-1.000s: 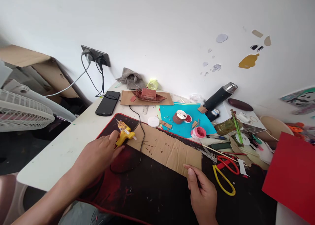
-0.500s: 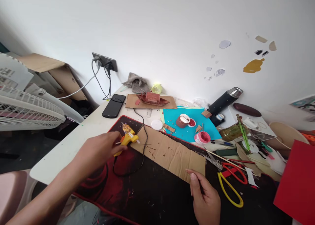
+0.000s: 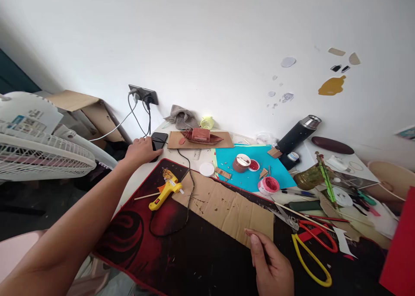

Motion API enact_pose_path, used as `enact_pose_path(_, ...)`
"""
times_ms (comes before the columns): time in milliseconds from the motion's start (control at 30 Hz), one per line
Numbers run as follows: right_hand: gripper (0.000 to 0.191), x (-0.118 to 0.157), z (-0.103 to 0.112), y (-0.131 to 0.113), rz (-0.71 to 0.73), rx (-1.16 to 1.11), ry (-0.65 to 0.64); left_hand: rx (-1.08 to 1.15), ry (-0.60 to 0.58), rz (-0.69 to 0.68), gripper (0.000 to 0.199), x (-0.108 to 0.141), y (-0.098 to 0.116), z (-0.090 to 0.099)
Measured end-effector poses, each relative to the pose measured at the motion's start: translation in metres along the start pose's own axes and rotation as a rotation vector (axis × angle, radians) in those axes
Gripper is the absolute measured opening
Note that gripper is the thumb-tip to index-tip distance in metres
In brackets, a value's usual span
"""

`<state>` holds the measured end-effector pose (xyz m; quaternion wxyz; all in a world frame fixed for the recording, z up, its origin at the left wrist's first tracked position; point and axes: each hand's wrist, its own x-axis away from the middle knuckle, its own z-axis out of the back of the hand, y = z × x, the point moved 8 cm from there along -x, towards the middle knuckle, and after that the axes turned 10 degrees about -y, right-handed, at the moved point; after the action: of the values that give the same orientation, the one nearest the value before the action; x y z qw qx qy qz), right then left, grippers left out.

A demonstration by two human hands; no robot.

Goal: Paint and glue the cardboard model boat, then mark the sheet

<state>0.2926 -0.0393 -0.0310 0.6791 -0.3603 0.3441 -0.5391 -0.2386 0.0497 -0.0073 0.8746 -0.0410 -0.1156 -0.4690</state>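
Note:
My left hand (image 3: 140, 151) is at the black phone (image 3: 159, 141) on the left of the white table, fingers at its near-left side and thumb over its lower edge. Between thumb and forefinger, my right hand (image 3: 270, 259) pinches a small reddish-brown piece (image 3: 249, 232), mostly hidden by the fingertips. It hovers by the near edge of a cardboard strip (image 3: 223, 203). A yellow hot glue gun (image 3: 166, 193) lies on the dark mat, its nozzle by the strip's left end. A model boat (image 3: 201, 135) rests on another cardboard piece behind.
Paint jars (image 3: 268, 185) stand on and beside blue paper (image 3: 223, 157). Scissors (image 3: 311, 253) lie on the right, near a black flask (image 3: 296, 134) and clutter. A white fan (image 3: 45, 151) is at the left. The glue gun's cord (image 3: 192, 183) loops over the strip.
My left hand has left the glue gun and moved up and left to the phone. My right hand keeps its pinch in nearly the same place. The view has shifted slightly.

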Motion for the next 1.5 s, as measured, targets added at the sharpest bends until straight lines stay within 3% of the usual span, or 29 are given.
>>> enact_pose_path(267, 0.053, 0.004, -0.006, -0.007, 0.016, -0.056, 0.045, -0.003, 0.036, 0.106, 0.078, -0.017, 0.006, -0.007)
enact_pose_path(600, 0.041, -0.003, -0.005, -0.017, 0.216, -0.016, -0.076, 0.005, 0.07, 0.106, 0.083, 0.026, -0.036, -0.024)
enact_pose_path(900, 0.037, -0.003, -0.004, -0.015, 0.234, 0.037, -0.082, 0.015, 0.109, 0.109, 0.082, 0.029, -0.025, -0.023)
enact_pose_path(1333, 0.038, -0.004, -0.005, -0.018, 0.231, 0.047, -0.092, 0.07, 0.105, 0.086, 0.082, 0.041, -0.024, -0.029)
enact_pose_path(1500, 0.042, -0.004, -0.005, -0.018, 0.214, 0.044, -0.087, 0.172, 0.111, 0.006, 0.086, 0.043, -0.034, -0.021)
